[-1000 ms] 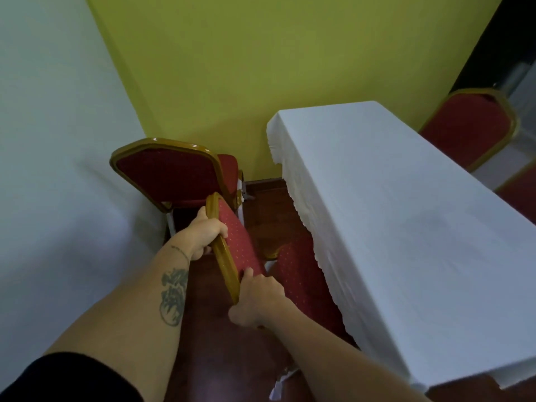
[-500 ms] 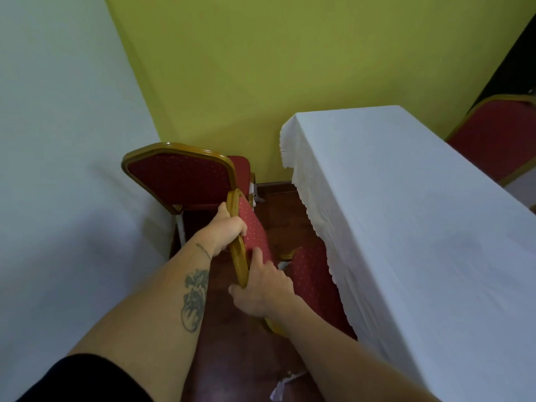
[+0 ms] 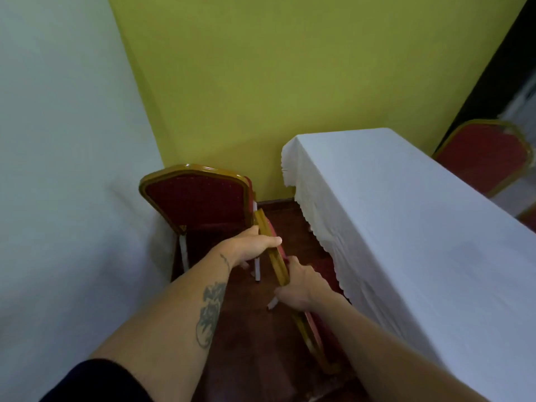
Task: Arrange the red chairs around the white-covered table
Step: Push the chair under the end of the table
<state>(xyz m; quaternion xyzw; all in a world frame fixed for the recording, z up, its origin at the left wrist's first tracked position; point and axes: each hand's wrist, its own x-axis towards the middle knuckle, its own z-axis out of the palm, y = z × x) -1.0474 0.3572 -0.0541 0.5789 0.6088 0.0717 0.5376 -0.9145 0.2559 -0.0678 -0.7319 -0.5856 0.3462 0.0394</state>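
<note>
Head view: both hands, left hand [image 3: 249, 246] and right hand [image 3: 298, 288], clamped on chair back [image 3: 274, 256] beside white-covered table [image 3: 406, 227], yellow wall [image 3: 275, 82] behind

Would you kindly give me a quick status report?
Both hands, left and right, gripping chair backrest. Chair beside white-covered table. Second chair close behind.

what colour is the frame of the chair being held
Gold, edging the held chair's red back; clearest in the head view.
</note>
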